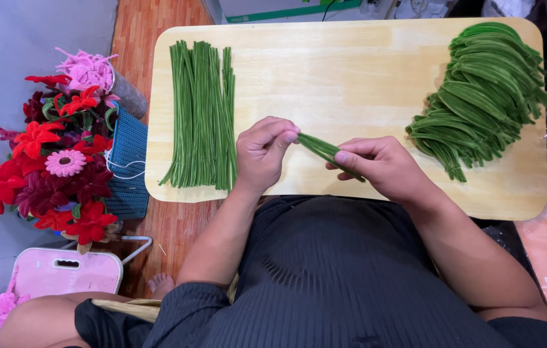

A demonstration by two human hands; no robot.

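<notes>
Both my forearms reach forward from my lap over the near edge of the wooden board (pixel 350 64), elbows out and wrists turned inward so the hands face each other. My left hand (pixel 262 153) is curled almost into a fist, thumb and forefinger pinched tight on the upper end of a folded green pipe cleaner (pixel 323 151). My right hand (pixel 383 166) is half closed, fingers bent around the lower end of the same piece, thumb pressing along it. The pipe cleaner slants between the two hands, just above the board's near edge. To the left lies a flat row of straight green pipe cleaners (pixel 201 116); on the board's right end sits a heap of folded green ones (pixel 479 96). Off the board, on the left, stands a bunch of red and pink flowers (pixel 54 161).
</notes>
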